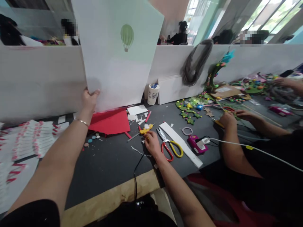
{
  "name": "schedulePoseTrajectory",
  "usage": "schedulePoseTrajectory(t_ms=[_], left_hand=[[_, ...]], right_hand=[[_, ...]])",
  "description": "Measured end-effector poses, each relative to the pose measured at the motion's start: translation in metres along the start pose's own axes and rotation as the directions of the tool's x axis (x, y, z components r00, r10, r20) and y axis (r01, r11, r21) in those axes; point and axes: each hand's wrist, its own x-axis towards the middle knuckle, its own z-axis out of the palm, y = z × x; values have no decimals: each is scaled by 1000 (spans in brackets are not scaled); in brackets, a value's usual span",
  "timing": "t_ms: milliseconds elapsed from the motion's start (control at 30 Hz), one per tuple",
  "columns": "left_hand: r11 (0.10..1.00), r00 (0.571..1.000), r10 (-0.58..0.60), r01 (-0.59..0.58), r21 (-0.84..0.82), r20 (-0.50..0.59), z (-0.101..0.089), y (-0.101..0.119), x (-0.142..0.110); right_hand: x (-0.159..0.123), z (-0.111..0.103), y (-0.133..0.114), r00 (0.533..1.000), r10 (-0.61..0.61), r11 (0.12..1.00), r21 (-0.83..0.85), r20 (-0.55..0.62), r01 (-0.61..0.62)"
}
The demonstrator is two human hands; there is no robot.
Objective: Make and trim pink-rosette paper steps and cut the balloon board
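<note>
My left hand (91, 99) grips the lower left edge of a large pale board (115, 78), its thumb on the front face. A green hot-air balloon picture (127, 36) shows on the board, which stands upright at the back of the table. Lower and to the right, my right hand (152, 143) is closed around a yellow hot glue gun (146, 128) lying low over the tabletop; its grip is mostly hidden by my fingers. Beside that hand lie scissors (169, 143) with one red and one yellow handle. Red sheets (111, 121) lie beneath the board.
White patterned pieces (35, 138) cover the table's left side. A paper cup (153, 94), a white strip (182, 143) and a purple power strip (197, 144) sit to the right. A co-worker's hands (228, 119) work among green felt pieces (189, 110). A white cable (236, 143) crosses there.
</note>
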Motion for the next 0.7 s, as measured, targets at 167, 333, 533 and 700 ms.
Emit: schedulePoseTrajectory(t_ms=[167, 333, 533, 700], left_hand=[[952, 948, 307, -306, 27, -86, -34, 59, -42], [965, 940, 247, -260, -23, -237, -61, 81, -126], [974, 930, -185, 131, -185, -318, -83, 61, -218], [919, 863, -382, 317, -236, -331, -114, 41, -254]], right_hand=[[0, -3, -1, 1000, 9, 999, 47, 3, -9], [-2, -8, -4, 999, 41, 990, 136, 10, -42], [-1, -20, 0, 983, 180, 930, 329, -24, -162], [9, -37, -9, 935, 348, 744, 588, 66, -318]])
